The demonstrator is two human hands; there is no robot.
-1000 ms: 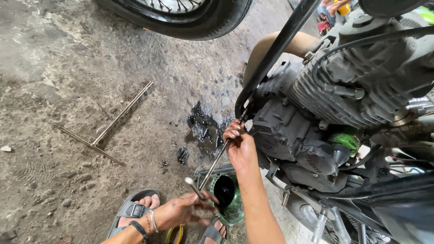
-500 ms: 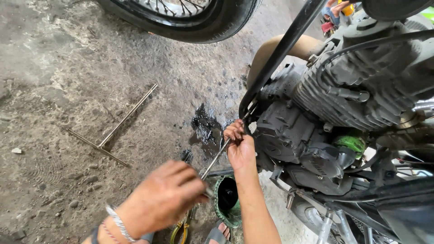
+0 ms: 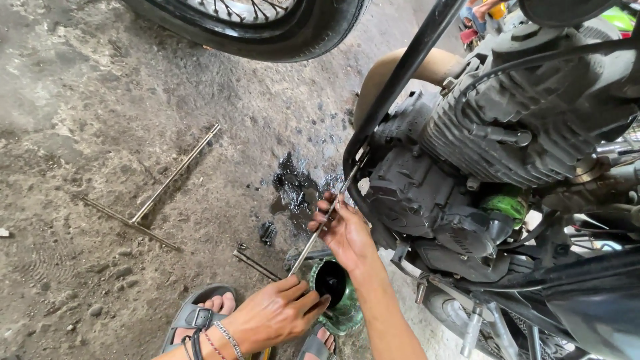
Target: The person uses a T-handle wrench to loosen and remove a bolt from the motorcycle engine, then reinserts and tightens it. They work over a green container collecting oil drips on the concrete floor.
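Below the motorcycle engine (image 3: pixel 467 193), the right hand (image 3: pixel 347 233) pinched the long T-handle wrench (image 3: pixel 320 230) while the left hand (image 3: pixel 277 313) closed on its handle, steadying it toward the engine's underside.

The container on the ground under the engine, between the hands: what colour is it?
The container is green with a black inside, clearest in the head view.

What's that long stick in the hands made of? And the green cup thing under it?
The rod looks like bare steel: thin, grey, shiny along its length. The green funnel looks like plastic, glossy and coloured right through, though oil darkens its inside, so that is less sure.
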